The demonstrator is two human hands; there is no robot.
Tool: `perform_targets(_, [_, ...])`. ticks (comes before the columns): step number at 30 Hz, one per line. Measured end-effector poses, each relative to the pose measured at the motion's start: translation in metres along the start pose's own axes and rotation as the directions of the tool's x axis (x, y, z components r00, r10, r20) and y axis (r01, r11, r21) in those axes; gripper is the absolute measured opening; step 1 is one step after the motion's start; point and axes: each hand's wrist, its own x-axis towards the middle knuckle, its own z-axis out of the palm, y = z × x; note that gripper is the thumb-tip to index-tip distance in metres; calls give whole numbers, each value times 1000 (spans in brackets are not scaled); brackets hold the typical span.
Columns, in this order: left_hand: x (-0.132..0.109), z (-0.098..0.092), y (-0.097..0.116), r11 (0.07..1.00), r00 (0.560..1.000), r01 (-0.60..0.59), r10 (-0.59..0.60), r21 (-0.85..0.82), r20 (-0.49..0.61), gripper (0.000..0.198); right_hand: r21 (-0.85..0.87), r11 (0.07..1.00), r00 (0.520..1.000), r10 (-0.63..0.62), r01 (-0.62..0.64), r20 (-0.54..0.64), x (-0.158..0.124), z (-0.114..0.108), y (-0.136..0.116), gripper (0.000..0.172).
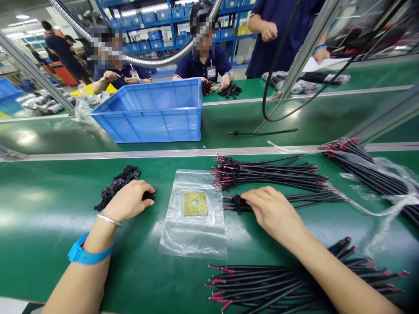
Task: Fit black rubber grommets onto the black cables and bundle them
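My left hand (pixel 131 200) is curled at the right end of a pile of small black plastic parts (pixel 119 185), with one or more black parts (pixel 148 196) between thumb and fingers. My right hand (pixel 273 213) pinches a black cable just behind its black fitting (pixel 238 204); the fingers partly hide the grip. That small group of cables (pixel 314 197) has red wire ends. Between my hands a square yellowish plate (pixel 195 204) with a centre hole lies on a clear plastic bag (pixel 193 237).
Fitted cables (pixel 278 172) lie behind my right hand; loose cables (pixel 262 283) lie under my right forearm. A tied cable bundle (pixel 379 174) rests at the right. Beyond the ledge stands a blue bin (pixel 153 122). Co-workers sit and stand across the bench.
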Motion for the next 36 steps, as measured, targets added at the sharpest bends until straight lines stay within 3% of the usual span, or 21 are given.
perform_targets(5, [0, 2, 1, 999, 1000, -13, 12, -52, -11, 7, 49, 999, 999, -16, 18, -42, -4, -19, -14, 20])
perform_targets(7, [0, 1, 3, 997, 1000, -17, 15, -71, -25, 6, 192, 980, 992, -74, 54, 102, -9, -32, -30, 13])
perform_targets(9, [0, -1, 6, 997, 999, -16, 13, -75, -38, 5, 335, 942, 908, -166, 30, 384, -15, -42, -48, 3])
perform_targets(11, [-1, -4, 8, 997, 998, -4, 0, -73, -59, 6, 369, 928, 776, -202, -43, 597, -20, -48, -63, 11])
perform_targets(13, [-2, -6, 12, 995, 994, 6, -16, -97, -105, 10, 348, 933, 698, -189, -92, 691, -22, -50, -72, 16])
perform_targets(15, [-1, -5, 18, 984, 983, 5, -37, -179, -179, 14, 336, 935, 670, -177, -114, 721, -21, -48, -74, 15])
perform_targets(18, [1, 0, 31, 926, 967, -34, -64, -375, -245, 14, 338, 933, 664, -177, -122, 726, -19, -47, -73, 15])
perform_targets(20, [3, 5, 41, 825, 971, -46, -96, -564, -219, 13, 342, 934, 666, -188, -107, 722, -19, -46, -72, 16])
perform_targets(24, [6, 11, 58, 413, 991, 55, -133, -909, 0, 24, 356, 934, 709, -234, -27, 665, -23, -44, -72, 14])
perform_targets(27, [5, 13, 69, 222, 990, 116, -108, -968, 93, 34, 376, 926, 746, -274, 35, 607, -26, -42, -71, 16])
perform_targets(30, [4, 18, 80, 158, 990, 109, -110, -981, 93, 27, 396, 917, 743, -295, 45, 600, -25, -43, -70, 16])
perform_targets(33, [6, 28, 92, 161, 993, 61, -112, -985, 44, 23, 396, 918, 711, -263, -24, 652, -22, -47, -72, 18])
perform_targets(36, [7, 41, 103, 297, 986, -59, -134, -953, -103, 18, 378, 923, 677, -238, -64, 696, -19, -50, -74, 17])
